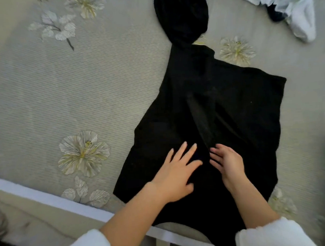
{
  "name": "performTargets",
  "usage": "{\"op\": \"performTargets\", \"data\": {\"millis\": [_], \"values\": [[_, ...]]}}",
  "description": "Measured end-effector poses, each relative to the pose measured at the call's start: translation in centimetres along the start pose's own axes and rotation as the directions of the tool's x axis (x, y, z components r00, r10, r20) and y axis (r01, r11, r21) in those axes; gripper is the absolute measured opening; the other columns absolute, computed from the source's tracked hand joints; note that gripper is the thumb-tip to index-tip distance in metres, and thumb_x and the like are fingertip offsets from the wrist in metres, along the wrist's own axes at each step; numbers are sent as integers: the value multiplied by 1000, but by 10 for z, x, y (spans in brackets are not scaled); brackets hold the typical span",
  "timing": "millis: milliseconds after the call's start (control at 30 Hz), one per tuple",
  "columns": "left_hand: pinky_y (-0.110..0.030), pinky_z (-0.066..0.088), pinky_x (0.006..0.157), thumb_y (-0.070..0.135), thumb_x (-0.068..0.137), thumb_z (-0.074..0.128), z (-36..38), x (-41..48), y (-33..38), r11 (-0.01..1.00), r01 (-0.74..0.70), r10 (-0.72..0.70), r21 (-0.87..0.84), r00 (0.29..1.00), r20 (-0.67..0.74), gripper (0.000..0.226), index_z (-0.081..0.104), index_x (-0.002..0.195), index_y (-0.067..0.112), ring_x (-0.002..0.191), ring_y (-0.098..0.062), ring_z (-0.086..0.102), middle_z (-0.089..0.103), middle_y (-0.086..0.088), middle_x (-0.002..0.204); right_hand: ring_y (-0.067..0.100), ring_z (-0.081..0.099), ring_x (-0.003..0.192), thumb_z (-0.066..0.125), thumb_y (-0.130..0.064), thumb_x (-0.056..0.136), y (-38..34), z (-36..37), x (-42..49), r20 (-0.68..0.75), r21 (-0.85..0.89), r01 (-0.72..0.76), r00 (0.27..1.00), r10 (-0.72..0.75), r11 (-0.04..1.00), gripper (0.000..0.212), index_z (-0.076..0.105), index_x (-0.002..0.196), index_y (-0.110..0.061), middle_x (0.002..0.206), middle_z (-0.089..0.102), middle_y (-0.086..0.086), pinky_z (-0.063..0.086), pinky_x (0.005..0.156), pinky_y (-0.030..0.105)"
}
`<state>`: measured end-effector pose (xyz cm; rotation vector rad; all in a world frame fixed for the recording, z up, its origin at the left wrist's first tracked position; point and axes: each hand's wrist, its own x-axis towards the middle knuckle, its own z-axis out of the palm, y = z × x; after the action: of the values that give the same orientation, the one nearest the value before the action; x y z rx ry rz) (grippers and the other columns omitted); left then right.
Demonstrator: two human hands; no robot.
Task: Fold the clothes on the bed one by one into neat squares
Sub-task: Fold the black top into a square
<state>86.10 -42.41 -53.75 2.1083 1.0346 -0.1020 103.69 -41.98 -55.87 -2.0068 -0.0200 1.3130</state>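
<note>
A black garment [222,106] lies spread on the bed, its near end hanging over the bed's front edge and its far end twisted into a narrow bunch toward the top of the view. My left hand [176,170] rests flat on the near part of the garment, fingers spread. My right hand [226,161] sits just to its right on the same cloth, fingers apart and slightly curled, holding nothing. A lengthwise crease runs up the garment from between the two hands.
The bed [74,92] has a grey-green ribbed cover with embroidered pale flowers. A heap of white and dark clothes [290,9] lies at the far right corner. A white strip [59,202] runs along the bed's near edge.
</note>
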Motion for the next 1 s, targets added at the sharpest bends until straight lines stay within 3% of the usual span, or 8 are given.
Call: {"op": "performTargets", "data": {"millis": [167, 333, 467, 533, 600, 700, 800, 1000], "values": [[-44, -11, 118, 44, 91, 51, 39, -24, -34, 954, 275, -268, 122, 961, -71, 82, -4, 151, 34, 138, -17, -35, -32, 0, 154, 24, 63, 102, 50, 3, 85, -10, -31, 13, -73, 18, 3, 997, -2, 1000, 42, 51, 127, -5, 110, 64, 13, 54, 85, 36], [-46, -12, 112, 58, 84, 55, 51, -43, -75, 883, 419, -408, 213, 908, -95, 97, -17, 146, 41, 136, -20, -40, -37, 0, 151, 19, 54, 113, 76, -35, 77, -22, -4, 29, 1, -194, 164, 986, -167, 967, 73, 42, 137, -10, 126, 53, 6, 47, 98, 36], [-52, -17, 108, 72, 81, 45, 58, -41, -73, 842, 492, -514, 221, 856, 50, 103, -43, 128, 47, 126, -24, -51, -52, 0, 140, 18, 44, 116, 75, -46, 75, -36, 27, 47, 78, -599, 531, 783, -617, 599, 75, 43, 132, -11, 129, 39, 3, 40, 95, 27], [-53, -20, 105, 79, 77, 37, 58, -36, -68, 815, 522, -558, 251, 823, 102, 106, -49, 125, 42, 120, -27, -56, -58, -4, 135, 22, 39, 120, 71, -39, 79, -45, 38, 54, 200, -775, 526, 729, -654, 350, 64, 45, 129, -11, 129, 39, 6, 38, 97, 33], [-53, -21, 104, 88, 67, 22, 56, -33, -66, 797, 532, -584, 286, 799, 141, 105, -53, 122, 39, 116, -28, -59, -60, -6, 131, 25, 42, 115, 64, -21, 81, -53, 43, 63, 173, -837, 440, 778, -604, 327, 36, 56, 115, -12, 121, 47, 7, 38, 92, 35], [-51, -22, 104, 90, 50, -1, 50, -30, -65, 796, 526, -590, 299, 784, 192, 101, -54, 120, 40, 115, -28, -60, -61, -5, 130, 26, 53, 84, 53, 3, 68, -78, 33, 73, -57, -157, 269, 958, -281, 950, 17, 58, 73, -12, 82, 54, 8, 41, 69, 30], [-53, -22, 105, 93, 42, -5, 46, -29, -62, 798, 529, -596, 290, 767, 240, 105, -55, 118, 41, 115, -26, -60, -61, -5, 130, 33, 59, 99, 41, 14, 52, -90, -5, 77, 120, 452, 24, 989, -88, 891, 40, 58, 81, -8, 97, 61, 11, 47, 90, 36], [-57, -16, 109, 92, 44, -14, 44, -26, -59, 759, 532, -637, 375, 725, 262, 104, -55, 120, 33, 113, -30, -60, -62, -9, 128, 29, 68, 99, 58, -1, 79, -81, -60, 85, 156, 444, -150, 984, 89, 883, 44, 58, 123, -6, 114, 67, 13, 58, 80, 39]]}}
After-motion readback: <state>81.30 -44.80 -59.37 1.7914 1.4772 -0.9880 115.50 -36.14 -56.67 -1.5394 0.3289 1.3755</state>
